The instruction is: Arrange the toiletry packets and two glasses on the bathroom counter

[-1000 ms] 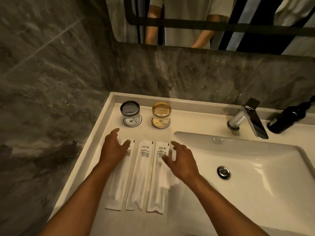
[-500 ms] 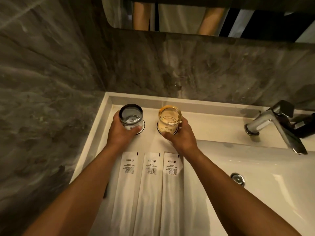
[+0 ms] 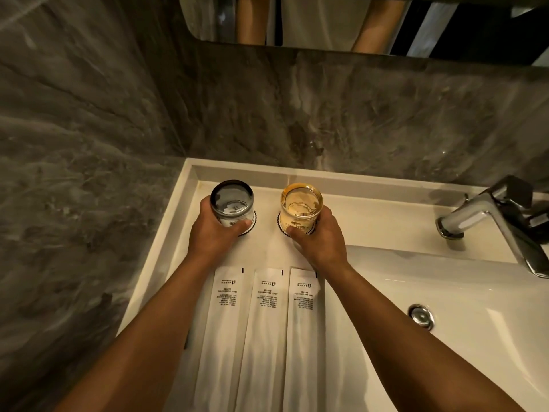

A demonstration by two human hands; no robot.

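Our left hand [image 3: 212, 233] wraps the grey glass [image 3: 232, 203] and our right hand [image 3: 319, 234] wraps the amber glass [image 3: 301, 207], both standing on round coasters at 12 o'clock on the counter [image 3: 371, 215]. At 6 o'clock from them, three white toiletry packets [image 3: 264, 331] lie side by side, edges touching. The faucet [image 3: 487, 215] sits at 3 o'clock.
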